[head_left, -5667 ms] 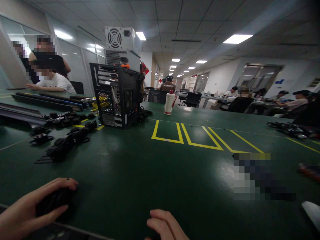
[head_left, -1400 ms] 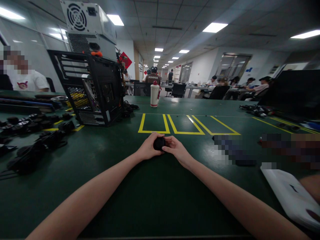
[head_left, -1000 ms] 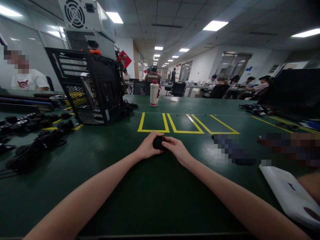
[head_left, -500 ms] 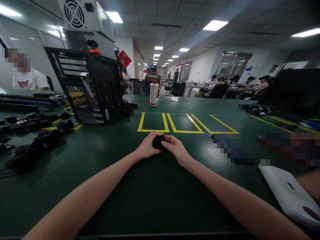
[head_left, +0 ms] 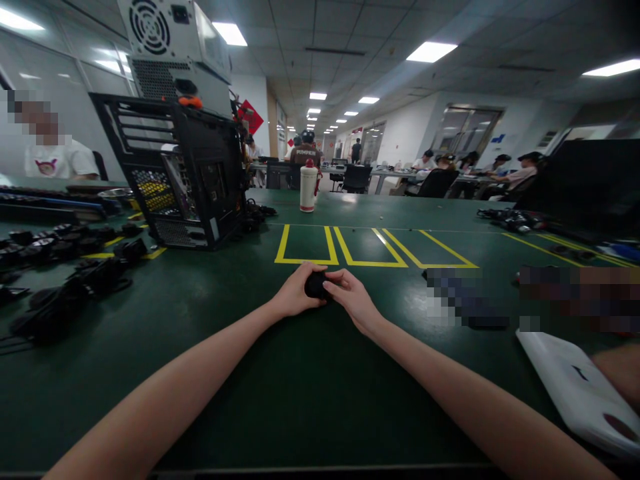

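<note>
A small round black object (head_left: pixel 315 285) is held between my two hands, just in front of the yellow tape outlines (head_left: pixel 306 261) on the green table (head_left: pixel 320 387). My left hand (head_left: pixel 296 292) curves round its left side, fingers behind and thumb in front. From the right, my right hand (head_left: pixel 352 297) closes on it with thumb and fingertips. What the object is cannot be made out, and parts of it are hidden by the fingers.
An open black computer case (head_left: pixel 200 173) with power supplies on top stands at the back left, black coiled cables (head_left: pixel 70 293) beside it. A white bottle (head_left: pixel 308 187) stands behind the tape. At right lie a white object (head_left: pixel 570 380) and another person's hand (head_left: pixel 620 373).
</note>
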Demonstrator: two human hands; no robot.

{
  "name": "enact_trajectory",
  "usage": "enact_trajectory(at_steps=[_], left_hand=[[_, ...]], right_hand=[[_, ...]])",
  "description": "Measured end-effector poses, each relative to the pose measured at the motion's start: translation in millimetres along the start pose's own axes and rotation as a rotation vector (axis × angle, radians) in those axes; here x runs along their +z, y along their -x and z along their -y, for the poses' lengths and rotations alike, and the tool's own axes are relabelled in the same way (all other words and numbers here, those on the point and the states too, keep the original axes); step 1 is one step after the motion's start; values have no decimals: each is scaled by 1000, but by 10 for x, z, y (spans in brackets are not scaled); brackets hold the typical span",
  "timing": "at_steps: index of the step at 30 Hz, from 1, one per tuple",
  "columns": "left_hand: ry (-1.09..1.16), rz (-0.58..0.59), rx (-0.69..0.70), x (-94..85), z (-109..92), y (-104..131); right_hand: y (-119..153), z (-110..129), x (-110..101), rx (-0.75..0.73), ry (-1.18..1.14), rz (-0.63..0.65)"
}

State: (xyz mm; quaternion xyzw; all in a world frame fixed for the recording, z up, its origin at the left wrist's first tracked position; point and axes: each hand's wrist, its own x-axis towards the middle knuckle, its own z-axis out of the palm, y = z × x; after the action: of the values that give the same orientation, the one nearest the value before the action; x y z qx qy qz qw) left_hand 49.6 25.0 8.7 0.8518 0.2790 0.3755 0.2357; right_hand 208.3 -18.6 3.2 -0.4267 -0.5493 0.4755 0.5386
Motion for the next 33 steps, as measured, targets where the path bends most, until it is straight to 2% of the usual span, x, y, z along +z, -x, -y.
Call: enact_trajectory(at_steps=[7,15,22,27,33], left_hand=[[-6,-5,19,0,15,6],[-6,-17,35,18,23,0],[-5,-20,35,28,64,-7],[3,-8,37,26,68,4],[18,-14,34,22,47,7]], right_hand=[[-48,-34,-36,60,-34,42],[48,4,12,-33,-14,28],[-5,-35,0,-31,27,-27],[-8,-11,7,36,-5,32],[54,22,18,-28,14,4]])
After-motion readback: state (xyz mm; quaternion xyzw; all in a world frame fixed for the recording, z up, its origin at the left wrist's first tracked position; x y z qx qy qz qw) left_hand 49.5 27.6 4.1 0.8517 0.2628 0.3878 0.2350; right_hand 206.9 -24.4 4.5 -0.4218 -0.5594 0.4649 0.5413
